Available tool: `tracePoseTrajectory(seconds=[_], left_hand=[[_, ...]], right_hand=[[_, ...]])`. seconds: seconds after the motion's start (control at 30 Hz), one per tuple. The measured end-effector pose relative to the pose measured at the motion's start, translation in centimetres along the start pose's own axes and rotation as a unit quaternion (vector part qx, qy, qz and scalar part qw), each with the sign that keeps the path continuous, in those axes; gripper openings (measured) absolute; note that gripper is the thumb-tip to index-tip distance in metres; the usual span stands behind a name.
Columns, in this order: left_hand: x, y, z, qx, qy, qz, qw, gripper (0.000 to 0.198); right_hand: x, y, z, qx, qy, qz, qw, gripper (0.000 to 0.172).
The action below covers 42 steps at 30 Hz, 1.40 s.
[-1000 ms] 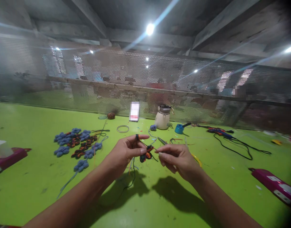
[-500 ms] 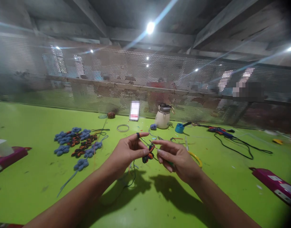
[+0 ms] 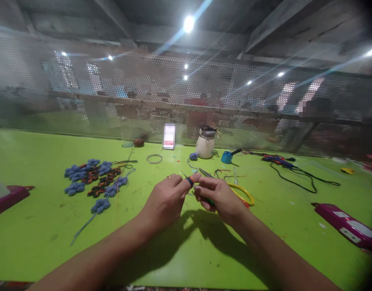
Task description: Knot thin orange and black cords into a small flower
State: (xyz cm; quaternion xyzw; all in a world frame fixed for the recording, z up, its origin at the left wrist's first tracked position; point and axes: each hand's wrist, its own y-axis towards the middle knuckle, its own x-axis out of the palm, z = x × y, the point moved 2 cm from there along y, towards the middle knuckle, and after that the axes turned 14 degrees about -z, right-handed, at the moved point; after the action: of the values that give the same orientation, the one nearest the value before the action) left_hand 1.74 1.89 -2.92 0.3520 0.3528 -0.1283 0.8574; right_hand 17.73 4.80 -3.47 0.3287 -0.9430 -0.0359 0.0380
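Observation:
My left hand (image 3: pixel 168 201) is closed in front of me, its back toward the camera. Dark multicoloured yarn (image 3: pixel 189 181) is wound round its index finger. The small crocheted piece pinched in that hand is now hidden behind the fingers. My right hand (image 3: pixel 220 199) meets it fingertip to fingertip, closed round a crochet hook whose green handle (image 3: pixel 209 201) shows a little under the fingers. To the left lie several crocheted flowers, blue ones (image 3: pixel 100 206) and dark orange-and-black ones (image 3: pixel 98 189).
Just beyond my right hand are yellow-handled scissors (image 3: pixel 249 196). Farther back stand a phone (image 3: pixel 169 136), a cream jar (image 3: pixel 205 147) and a blue container (image 3: pixel 226 157). Purple power strips (image 3: pixel 340 222) flank both sides. Red-blue pliers-like tools (image 3: pixel 277 161) and a black cord (image 3: pixel 295 184) lie right.
My left hand has turned over inward, bringing its yarn-wrapped index finger against the right fingertips and covering the crocheted piece. The view has tilted slightly downward.

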Motion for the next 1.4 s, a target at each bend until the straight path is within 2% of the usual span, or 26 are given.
tracePoseTrajectory(seconds=[0.07, 0.13, 0.17, 0.23, 0.3, 0.37, 0.5, 0.8, 0.93, 1.13, 1.4], left_hand=[[0.2, 0.0, 0.0, 0.012, -0.016, 0.018, 1.0, 0.043], [0.2, 0.3, -0.1, -0.028, -0.131, 0.019, 0.991, 0.047], [0.1, 0.5, -0.2, -0.059, -0.215, 0.016, 0.975, 0.052], [-0.1, 0.8, -0.5, -0.119, -0.373, 0.007, 0.92, 0.06], [-0.3, 0.9, -0.8, -0.156, -0.471, -0.002, 0.868, 0.062], [-0.7, 0.9, -1.1, -0.182, -0.513, -0.016, 0.838, 0.058], [-1.3, 0.6, -1.7, -0.222, -0.551, -0.038, 0.803, 0.045], [-1.5, 0.8, -1.7, -0.211, -0.532, -0.064, 0.818, 0.04], [-1.5, 0.9, -1.6, -0.223, -0.527, -0.064, 0.818, 0.038], [-1.5, 0.9, -1.6, -0.235, -0.521, -0.067, 0.818, 0.037], [-1.4, 0.8, -1.6, -0.246, -0.508, -0.065, 0.823, 0.035]], right_hand=[[0.3, 0.0, 0.2, -0.031, 0.045, 0.008, 0.998, 0.032], [0.5, 0.0, 0.3, -0.056, 0.074, 0.02, 0.995, 0.034], [0.6, 0.0, 0.3, -0.066, 0.075, 0.028, 0.995, 0.033], [0.6, -0.1, 0.3, -0.084, 0.051, 0.046, 0.994, 0.03], [0.5, -0.2, 0.2, -0.1, 0.012, 0.056, 0.993, 0.027], [0.2, -0.2, 0.1, -0.109, -0.025, 0.053, 0.992, 0.026], [-0.2, -0.2, -0.1, -0.111, -0.082, 0.02, 0.99, 0.023], [-1.1, -0.8, -1.3, -0.059, -0.205, -0.04, 0.976, 0.03], [-1.5, -1.2, -2.2, -0.065, -0.312, -0.069, 0.945, 0.029], [-1.3, -1.6, -3.2, -0.088, -0.463, -0.104, 0.876, 0.032], [-1.0, -1.9, -3.4, -0.098, -0.515, -0.13, 0.842, 0.034]])
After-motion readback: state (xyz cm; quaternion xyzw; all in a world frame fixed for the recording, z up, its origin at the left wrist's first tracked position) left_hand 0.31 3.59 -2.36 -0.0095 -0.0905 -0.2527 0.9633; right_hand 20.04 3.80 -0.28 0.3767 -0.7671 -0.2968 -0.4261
